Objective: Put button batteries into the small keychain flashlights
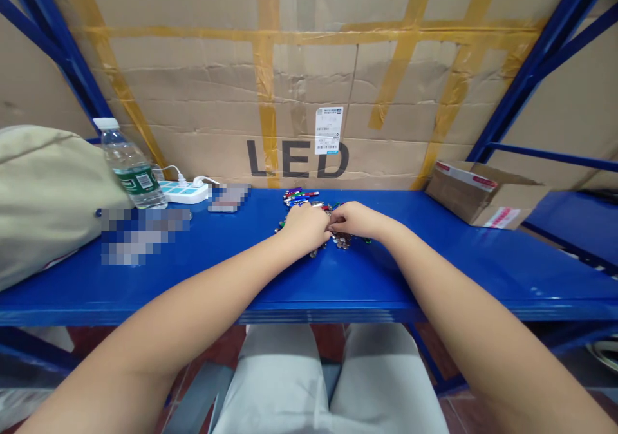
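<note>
On the blue table, a pile of small shiny round pieces (342, 241) lies under and between my hands. My left hand (308, 228) rests over the left part of the pile, fingers bent and mostly hidden behind its back. Coming in from the right, my right hand (348, 220) has its fingers pinched together at the pile, close to my left fingers; whatever is between them is too small to name. Just beyond my hands are several colourful pens (300, 197). Small green and dark pieces show at the pile's edges.
A beige bag (43, 196), a water bottle (132, 167) and a white power strip (186, 192) stand at the left. At the right is an open cardboard box (483, 192). Blue rack posts and a large cardboard sheet (207, 112) border the blue table (193, 279).
</note>
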The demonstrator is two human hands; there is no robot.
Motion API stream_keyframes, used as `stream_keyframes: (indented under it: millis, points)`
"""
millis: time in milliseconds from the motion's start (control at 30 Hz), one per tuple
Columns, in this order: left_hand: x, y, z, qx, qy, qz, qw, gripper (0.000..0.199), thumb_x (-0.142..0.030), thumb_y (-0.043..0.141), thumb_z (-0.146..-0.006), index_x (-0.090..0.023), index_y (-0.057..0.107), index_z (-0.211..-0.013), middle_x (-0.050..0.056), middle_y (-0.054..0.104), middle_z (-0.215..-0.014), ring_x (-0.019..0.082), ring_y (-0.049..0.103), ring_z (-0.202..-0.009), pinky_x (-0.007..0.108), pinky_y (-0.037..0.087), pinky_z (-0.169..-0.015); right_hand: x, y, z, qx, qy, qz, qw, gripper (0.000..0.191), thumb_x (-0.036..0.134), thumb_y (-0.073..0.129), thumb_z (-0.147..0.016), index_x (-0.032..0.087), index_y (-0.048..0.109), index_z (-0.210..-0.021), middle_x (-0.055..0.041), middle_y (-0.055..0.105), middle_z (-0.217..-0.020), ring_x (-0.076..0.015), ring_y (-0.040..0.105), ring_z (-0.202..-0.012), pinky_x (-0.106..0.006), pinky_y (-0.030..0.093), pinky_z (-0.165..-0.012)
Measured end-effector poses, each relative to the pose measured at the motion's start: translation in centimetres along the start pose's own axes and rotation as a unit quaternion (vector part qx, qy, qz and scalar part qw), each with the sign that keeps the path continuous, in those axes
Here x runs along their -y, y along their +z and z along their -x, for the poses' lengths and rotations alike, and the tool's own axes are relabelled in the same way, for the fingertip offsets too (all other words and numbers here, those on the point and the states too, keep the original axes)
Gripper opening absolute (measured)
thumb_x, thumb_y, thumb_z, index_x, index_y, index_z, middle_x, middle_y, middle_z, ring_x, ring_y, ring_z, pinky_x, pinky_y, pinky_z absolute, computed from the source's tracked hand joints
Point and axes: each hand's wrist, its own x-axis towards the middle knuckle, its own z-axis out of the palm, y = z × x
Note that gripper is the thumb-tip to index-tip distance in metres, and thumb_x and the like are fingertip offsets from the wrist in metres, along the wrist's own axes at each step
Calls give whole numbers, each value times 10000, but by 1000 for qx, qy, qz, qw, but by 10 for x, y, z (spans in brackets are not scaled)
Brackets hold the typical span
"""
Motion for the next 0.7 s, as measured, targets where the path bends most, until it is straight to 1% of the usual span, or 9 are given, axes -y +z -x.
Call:
stream_keyframes:
  millis: [100,200,300,400,533,700]
  points:
    - [-1,-2,1,11,-6,2,1000,220,-298,561,-805,-188,726,-901,116,688,-938,303,606,-948,370,471,-750,-1,-3,1,-28,12,-17,999,175,271,542,-779,179,653,-679,13,590,-612,-115,476,-582,-238,332,-543]
    - [-1,-4,1,13,-12,9,1000,201,-308,566,-803,-187,726,-821,103,691,-888,288,610,-932,351,469,-745,-5,-12,5,-62,35,-31,997,190,297,538,-791,178,686,-793,4,624,-672,-117,504,-606,-235,361,-566]
    - [1,-2,2,7,-18,23,1000,220,-336,556,-804,-190,719,-777,88,695,-863,268,615,-908,327,466,-723,-10,-20,10,-82,60,-37,994,223,332,543,-790,165,690,-805,-8,631,-680,-122,513,-602,-242,372,-564]
    - [3,1,1,7,-25,41,999,252,-364,525,-811,-211,717,-754,65,701,-829,248,624,-859,311,463,-684,-14,-24,13,-86,76,-41,993,231,325,542,-786,153,694,-814,-23,646,-702,-128,529,-617,-248,385,-573]
    - [4,4,-1,6,-31,54,998,201,-296,532,-769,-226,720,-751,52,707,-833,243,625,-861,296,451,-670,-12,-24,13,-83,82,-44,992,235,326,539,-783,150,691,-814,-24,645,-703,-126,526,-617,-250,388,-582]
    - [5,5,-4,9,-35,63,997,205,-297,531,-751,-235,726,-753,51,708,-827,243,622,-834,298,440,-651,-5,-24,13,-56,71,-53,994,242,342,541,-778,157,690,-826,-14,639,-706,-115,506,-607,-242,376,-566]
